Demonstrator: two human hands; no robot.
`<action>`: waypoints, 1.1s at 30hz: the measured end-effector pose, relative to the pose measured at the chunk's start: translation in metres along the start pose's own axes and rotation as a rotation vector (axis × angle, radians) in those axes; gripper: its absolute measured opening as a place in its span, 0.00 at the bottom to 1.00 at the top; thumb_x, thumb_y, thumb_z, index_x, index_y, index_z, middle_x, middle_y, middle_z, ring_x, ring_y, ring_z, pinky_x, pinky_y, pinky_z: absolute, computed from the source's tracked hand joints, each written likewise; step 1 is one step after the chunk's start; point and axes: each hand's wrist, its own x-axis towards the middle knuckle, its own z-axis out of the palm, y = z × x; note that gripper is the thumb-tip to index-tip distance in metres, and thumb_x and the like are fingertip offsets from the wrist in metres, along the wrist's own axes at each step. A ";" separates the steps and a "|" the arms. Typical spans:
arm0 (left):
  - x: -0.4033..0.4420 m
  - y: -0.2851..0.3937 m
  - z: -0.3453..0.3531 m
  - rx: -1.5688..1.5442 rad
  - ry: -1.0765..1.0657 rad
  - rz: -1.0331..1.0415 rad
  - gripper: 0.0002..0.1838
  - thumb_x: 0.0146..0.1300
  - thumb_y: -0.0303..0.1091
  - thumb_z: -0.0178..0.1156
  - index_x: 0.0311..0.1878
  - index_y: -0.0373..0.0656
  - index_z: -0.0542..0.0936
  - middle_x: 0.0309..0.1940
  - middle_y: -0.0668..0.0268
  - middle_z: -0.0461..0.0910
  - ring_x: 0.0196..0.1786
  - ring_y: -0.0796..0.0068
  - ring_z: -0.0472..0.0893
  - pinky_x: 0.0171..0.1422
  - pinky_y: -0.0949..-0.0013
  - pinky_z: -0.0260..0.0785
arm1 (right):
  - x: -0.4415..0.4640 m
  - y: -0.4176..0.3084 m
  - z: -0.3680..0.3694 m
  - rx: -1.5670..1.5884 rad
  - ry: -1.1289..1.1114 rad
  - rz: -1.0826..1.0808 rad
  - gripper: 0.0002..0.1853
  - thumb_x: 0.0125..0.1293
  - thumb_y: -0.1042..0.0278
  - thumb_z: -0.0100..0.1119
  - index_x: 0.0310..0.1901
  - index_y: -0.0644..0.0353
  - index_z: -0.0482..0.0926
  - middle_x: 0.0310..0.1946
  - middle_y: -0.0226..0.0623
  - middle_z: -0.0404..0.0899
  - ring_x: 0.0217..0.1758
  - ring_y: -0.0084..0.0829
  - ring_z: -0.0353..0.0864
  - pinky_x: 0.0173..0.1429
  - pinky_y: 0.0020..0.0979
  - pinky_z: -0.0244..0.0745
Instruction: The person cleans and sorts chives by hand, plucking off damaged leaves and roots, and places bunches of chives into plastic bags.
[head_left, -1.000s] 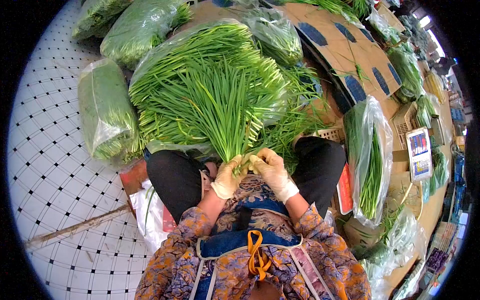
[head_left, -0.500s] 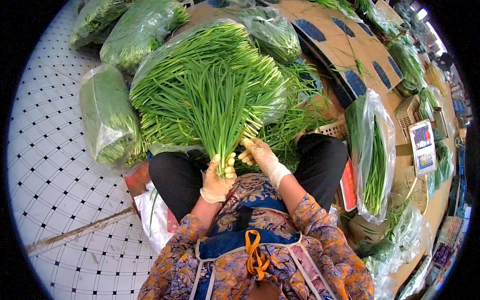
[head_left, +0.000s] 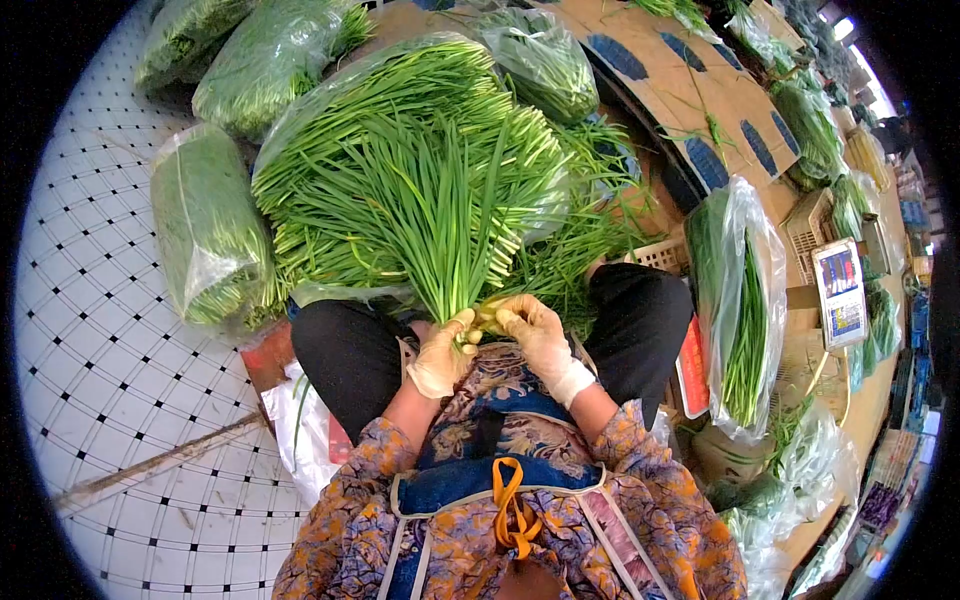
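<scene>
My left hand (head_left: 441, 362), in a pale thin glove, is closed around the lower stems of a bunch of green garlic chives (head_left: 440, 235). The leaves fan out upward and away from me. Close beside it, my right hand (head_left: 535, 338), also gloved, is pinched at the stem ends. A yellowish chive leaf (head_left: 489, 312) shows between its fingertips, partly covered by them. Behind the bunch lies a large heap of garlic chives (head_left: 340, 180) on a clear plastic sheet, many pale stem ends facing right.
Bagged greens stand at left (head_left: 212, 225) and back (head_left: 540, 65); a long bag of chives (head_left: 740, 310) lies right. Loose chives (head_left: 590, 235) are scattered beside the heap. A scale display (head_left: 840, 290) and plastic crate (head_left: 812, 225) stand farther right. White tiled floor (head_left: 110, 330) spreads left.
My right hand has come lower and turned inward to meet the left at the stem ends. The chive bunch has shifted slightly, its stem ends now nearer the right fingertips.
</scene>
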 end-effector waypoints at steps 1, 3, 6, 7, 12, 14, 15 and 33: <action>0.002 0.001 0.001 0.070 0.019 -0.011 0.12 0.61 0.28 0.49 0.47 0.36 0.71 0.39 0.62 0.75 0.35 0.71 0.75 0.31 0.75 0.70 | -0.008 -0.010 0.002 -0.004 -0.002 0.000 0.06 0.62 0.72 0.52 0.38 0.64 0.75 0.29 0.25 0.74 0.32 0.16 0.69 0.40 0.19 0.66; 0.007 -0.003 0.006 0.023 0.034 0.003 0.12 0.61 0.27 0.49 0.47 0.36 0.71 0.40 0.61 0.75 0.39 0.65 0.77 0.39 0.68 0.73 | -0.019 -0.024 0.001 -0.172 0.025 -0.060 0.05 0.62 0.74 0.52 0.38 0.64 0.75 0.30 0.26 0.74 0.34 0.17 0.69 0.41 0.20 0.66; -0.007 0.002 0.024 -0.024 0.028 -0.018 0.13 0.60 0.28 0.50 0.48 0.35 0.71 0.43 0.59 0.76 0.48 0.63 0.75 0.53 0.59 0.70 | -0.027 -0.035 -0.008 -0.174 0.018 -0.164 0.06 0.61 0.74 0.52 0.39 0.65 0.75 0.33 0.30 0.75 0.36 0.19 0.71 0.44 0.21 0.67; -0.006 0.002 0.022 -0.029 0.029 -0.015 0.13 0.60 0.28 0.50 0.48 0.35 0.71 0.43 0.59 0.76 0.48 0.63 0.75 0.53 0.59 0.70 | -0.030 -0.040 -0.009 -0.182 0.029 -0.212 0.07 0.61 0.74 0.53 0.40 0.65 0.75 0.34 0.31 0.76 0.37 0.20 0.71 0.45 0.21 0.67; -0.005 -0.002 0.032 -0.180 -0.205 -0.087 0.13 0.61 0.29 0.48 0.47 0.36 0.72 0.45 0.56 0.75 0.51 0.57 0.74 0.58 0.57 0.65 | -0.025 -0.026 -0.001 -0.502 -0.008 -0.333 0.05 0.60 0.75 0.54 0.37 0.62 0.75 0.33 0.35 0.77 0.35 0.25 0.75 0.42 0.24 0.71; 0.007 -0.011 0.014 -0.145 -0.185 -0.060 0.12 0.62 0.28 0.47 0.47 0.35 0.71 0.43 0.57 0.76 0.50 0.59 0.75 0.57 0.57 0.67 | -0.023 -0.012 0.006 -0.434 -0.129 -0.332 0.04 0.60 0.75 0.54 0.37 0.62 0.74 0.32 0.34 0.77 0.36 0.23 0.74 0.42 0.24 0.70; 0.008 -0.011 0.013 -0.108 -0.157 -0.032 0.11 0.62 0.27 0.46 0.47 0.34 0.71 0.40 0.59 0.76 0.49 0.61 0.75 0.55 0.57 0.69 | -0.025 -0.014 0.011 -0.456 -0.165 -0.301 0.03 0.60 0.75 0.54 0.36 0.62 0.74 0.32 0.34 0.77 0.35 0.22 0.74 0.41 0.24 0.70; 0.003 0.000 0.003 -0.156 -0.292 -0.101 0.26 0.65 0.54 0.40 0.55 0.42 0.69 0.49 0.55 0.74 0.47 0.62 0.77 0.45 0.64 0.73 | 0.044 -0.035 -0.004 -1.142 0.042 -0.036 0.18 0.60 0.52 0.51 0.39 0.60 0.75 0.34 0.44 0.79 0.38 0.41 0.79 0.43 0.37 0.71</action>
